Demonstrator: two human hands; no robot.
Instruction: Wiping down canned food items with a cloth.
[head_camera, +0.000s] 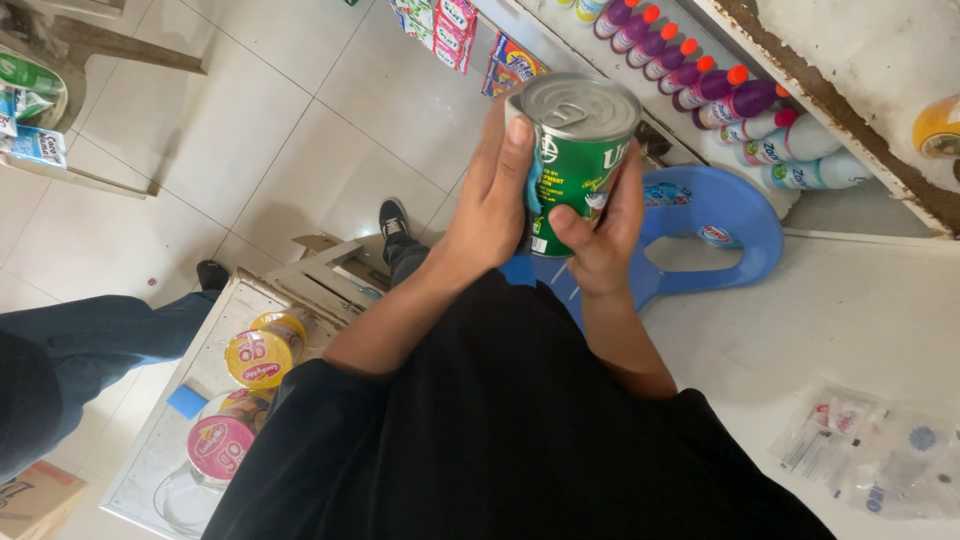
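Head view: left hand (490, 205) and right hand (600, 235) both clasp the can (578, 150) at center, twelve o'clock; it looks rigid, fairly heavy, slick-walled, best gripped round its sides.

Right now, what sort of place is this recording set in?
Most likely a small grocery or general shop. Both hands, the left hand and the right hand, hold a green tin can; a row of purple bottles lines a shelf, and lidded tubs sit on a low stand.
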